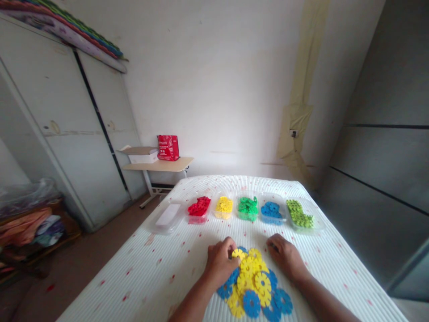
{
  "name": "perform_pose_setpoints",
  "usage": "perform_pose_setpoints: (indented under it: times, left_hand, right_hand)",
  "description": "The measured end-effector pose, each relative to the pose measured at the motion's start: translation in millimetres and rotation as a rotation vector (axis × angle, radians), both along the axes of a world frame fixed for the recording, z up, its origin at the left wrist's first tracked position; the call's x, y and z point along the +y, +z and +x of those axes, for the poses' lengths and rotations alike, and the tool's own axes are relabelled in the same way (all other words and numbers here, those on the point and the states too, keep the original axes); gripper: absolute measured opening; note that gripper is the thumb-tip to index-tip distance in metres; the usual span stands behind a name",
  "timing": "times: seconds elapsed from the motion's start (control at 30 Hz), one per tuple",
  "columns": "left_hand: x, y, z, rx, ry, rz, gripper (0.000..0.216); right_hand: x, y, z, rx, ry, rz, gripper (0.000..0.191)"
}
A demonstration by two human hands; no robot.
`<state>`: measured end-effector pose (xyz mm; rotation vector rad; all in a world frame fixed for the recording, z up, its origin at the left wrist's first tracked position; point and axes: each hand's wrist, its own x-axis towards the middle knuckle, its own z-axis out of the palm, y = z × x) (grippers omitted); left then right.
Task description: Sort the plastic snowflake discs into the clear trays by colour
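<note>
A heap of yellow and blue snowflake discs (256,286) lies on the white bedcover in front of me. My left hand (219,261) is curled at the heap's left edge, its fingertips pinching a yellow disc (238,254). At the heap's upper right my right hand (284,257) rests knuckles up with its fingers bent down onto the cover; what lies under them is hidden. Beyond the hands stands a row of clear trays: one empty (167,217), then red (199,208), yellow (224,206), green (248,208), blue (271,211) and light-green discs (299,213).
The bed (150,273) drops off to the floor on the left and meets a grey wall on the right. A small side table (159,166) with a red bag (168,147) and a box stands by the far wall. A wardrobe (67,147) and piled clothes (30,223) are at left.
</note>
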<state>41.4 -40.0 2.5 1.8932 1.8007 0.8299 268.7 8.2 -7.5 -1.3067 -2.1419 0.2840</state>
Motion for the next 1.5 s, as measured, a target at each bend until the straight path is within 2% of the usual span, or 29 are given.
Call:
perform_pose_setpoints:
  times: [0.2, 0.7, 1.03, 1.27, 1.5]
  left_hand:
    - [-3.6, 5.7, 3.8, 0.009, -0.027, 0.009, 0.019]
    - [-10.1, 6.9, 12.6, 0.096, -0.002, 0.014, 0.023]
    - [-7.6, 2.7, 20.0, 0.001, -0.024, 0.041, 0.021]
    - [-9.5, 9.1, 20.8, -0.067, -0.023, 0.000, 0.018]
    - [-9.1, 5.0, 19.6, -0.115, -0.019, -0.015, 0.024]
  right_hand:
    - [-1.6, 1.5, -0.6, -0.005, 0.000, 0.003, 0.024]
    - [-0.7, 1.5, -1.2, 0.015, -0.005, -0.033, 0.022]
    - [1.6, -2.0, 0.5, 0.016, 0.002, -0.055, 0.023]
    - [-9.2, 14.1, -4.1, -0.053, 0.137, -0.086, 0.018]
    - [-13.2, 13.0, -13.0, -0.101, 0.240, 0.004, 0.020]
